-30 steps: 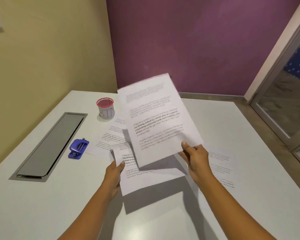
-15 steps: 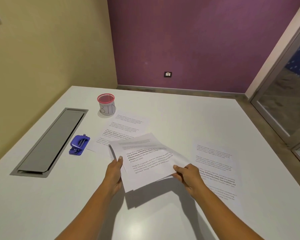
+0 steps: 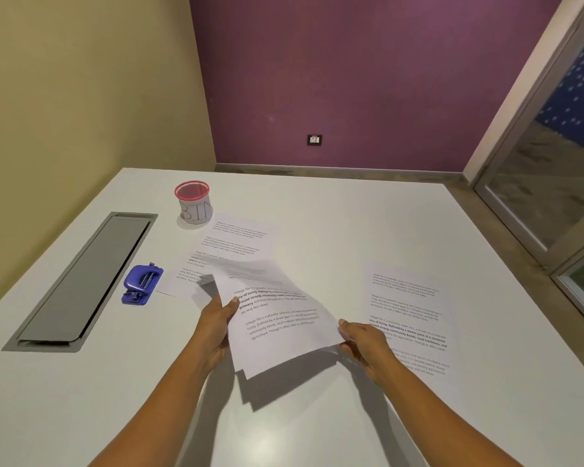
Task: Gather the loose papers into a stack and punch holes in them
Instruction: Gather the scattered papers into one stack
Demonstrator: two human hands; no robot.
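A small stack of printed sheets (image 3: 277, 318) hangs just above the white table (image 3: 368, 214), tilted and slightly fanned. My left hand (image 3: 216, 326) grips its left edge with the thumb on top. My right hand (image 3: 363, 342) pinches its lower right corner. One loose printed sheet (image 3: 236, 244) lies flat behind the stack, partly covered by it. Another loose sheet (image 3: 408, 315) lies flat to the right, its near part behind my right hand. A blue hole punch (image 3: 141, 284) sits on the table left of the papers.
A red-rimmed mesh cup labelled BIN (image 3: 193, 203) stands at the back left. A long grey cable hatch (image 3: 81, 281) is set into the table along the left. The table's right edge drops to the floor beside a glass door (image 3: 547, 183).
My right hand brought a raised sheet down onto the sheet in my left hand. Both hands now hold the joined sheets together, low over the table.
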